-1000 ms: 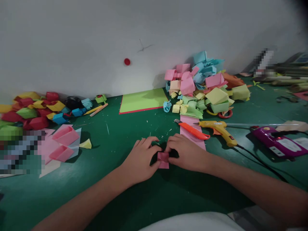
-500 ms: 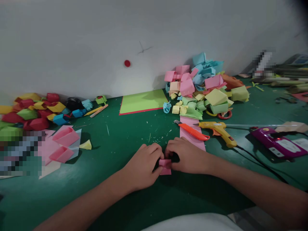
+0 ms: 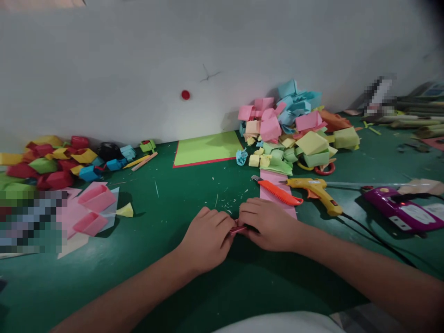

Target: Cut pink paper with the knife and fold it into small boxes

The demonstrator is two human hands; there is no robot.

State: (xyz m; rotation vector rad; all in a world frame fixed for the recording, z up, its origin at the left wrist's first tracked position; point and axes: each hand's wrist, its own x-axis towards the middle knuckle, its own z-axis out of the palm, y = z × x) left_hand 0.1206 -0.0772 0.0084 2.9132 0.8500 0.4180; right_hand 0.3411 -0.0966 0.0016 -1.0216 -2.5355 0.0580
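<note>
Between my two hands is a small piece of pink paper (image 3: 238, 229), seen nearly edge-on as a thin folded strip. My left hand (image 3: 210, 240) pinches its left end, fingers curled over it. The right end is gripped by my right hand (image 3: 268, 224), its fingers bent and close to the left ones. Most of the paper is hidden behind the fingers. Just beyond my right hand lie an orange utility knife (image 3: 280, 192) and a pink paper strip (image 3: 272, 176), the knife resting across the strip.
A yellow glue gun (image 3: 317, 187) is wired toward a purple power strip (image 3: 402, 210) at right. Folded paper pieces (image 3: 312, 141) pile against the wall, with more colourful ones (image 3: 58, 178) at left. A light-green sheet (image 3: 210, 149) and folded pink papers (image 3: 95, 199) lie on the green table.
The pink paper was facing up as a small folded square; now it is turned nearly edge-on and looks thinner. Both hands have stayed around it, fingers closer over it. The view has shifted slightly.
</note>
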